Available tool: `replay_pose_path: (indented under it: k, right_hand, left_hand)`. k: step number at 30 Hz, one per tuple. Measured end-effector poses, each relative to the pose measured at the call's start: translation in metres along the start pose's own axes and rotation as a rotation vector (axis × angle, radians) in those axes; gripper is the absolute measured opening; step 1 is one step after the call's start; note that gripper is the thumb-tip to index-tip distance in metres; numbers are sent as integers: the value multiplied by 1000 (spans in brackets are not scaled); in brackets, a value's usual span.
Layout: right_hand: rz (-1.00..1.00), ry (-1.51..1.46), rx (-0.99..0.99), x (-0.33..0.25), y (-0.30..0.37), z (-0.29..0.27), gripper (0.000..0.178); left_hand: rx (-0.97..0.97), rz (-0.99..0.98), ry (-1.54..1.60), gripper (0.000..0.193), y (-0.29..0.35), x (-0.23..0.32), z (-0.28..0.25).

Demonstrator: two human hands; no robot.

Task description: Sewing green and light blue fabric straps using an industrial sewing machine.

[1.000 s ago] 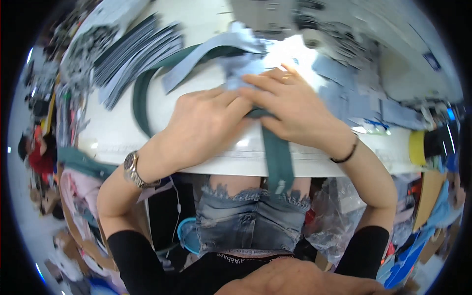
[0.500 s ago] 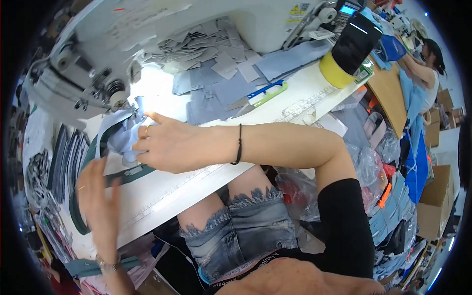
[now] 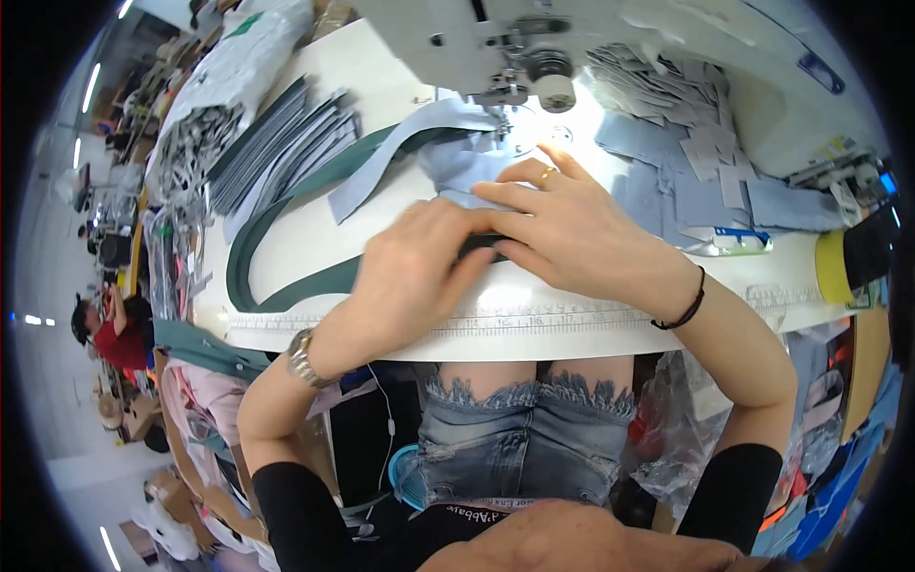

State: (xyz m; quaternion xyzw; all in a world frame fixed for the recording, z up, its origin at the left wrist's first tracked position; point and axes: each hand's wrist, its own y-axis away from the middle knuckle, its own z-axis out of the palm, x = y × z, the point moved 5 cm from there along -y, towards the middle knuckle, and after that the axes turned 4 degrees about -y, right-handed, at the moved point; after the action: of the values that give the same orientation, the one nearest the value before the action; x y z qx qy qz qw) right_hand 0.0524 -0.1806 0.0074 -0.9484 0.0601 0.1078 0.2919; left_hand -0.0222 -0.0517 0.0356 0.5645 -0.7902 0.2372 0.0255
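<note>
One green strip (image 3: 243,257): on white table (image 3: 305,253), dial centred on the hands; loops out at nine o'clock, one run under the hands, the other toward twelve. Probably light, soft, floppy, hard to break; likely twists if held at one point. Best hold: flat, across its width.
Left hand (image 3: 410,267): blurred, fingers curled over green strip; can't tell from here if pinching.
Light blue strip (image 3: 386,160): ten to eleven, over the green; looks limp, creases easily.
Light blue cloth (image 3: 462,162): twelve, rumpled; probably thin, suits flat fingertips, light pressure.
Right hand (image 3: 577,224): fingers spread over cloth, thumb by green strip; undersides hidden, can't tell if gripping.
Strip stack (image 3: 286,153): ten, beside the loop, could catch it.
Sewing machine (image 3: 429,38): twelve, head overhangs cloth; main obstacle, close to right fingertips.
Grey offcuts (image 3: 658,81): one to two, loose heap.
Blue pieces (image 3: 658,191): two to three, flat, near right hand; might slide.
Blue-handled tool (image 3: 739,238): three, past right wrist.
Yellow stand (image 3: 832,267): three, farther out, black device against it.
</note>
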Motion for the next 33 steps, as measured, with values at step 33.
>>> replay_pose_path:
  k: [33]
  right_hand:
    - [187,139,-16,14,-3,-17,27]
  left_hand:
    - [100,364,-260,40,-39,-40,13]
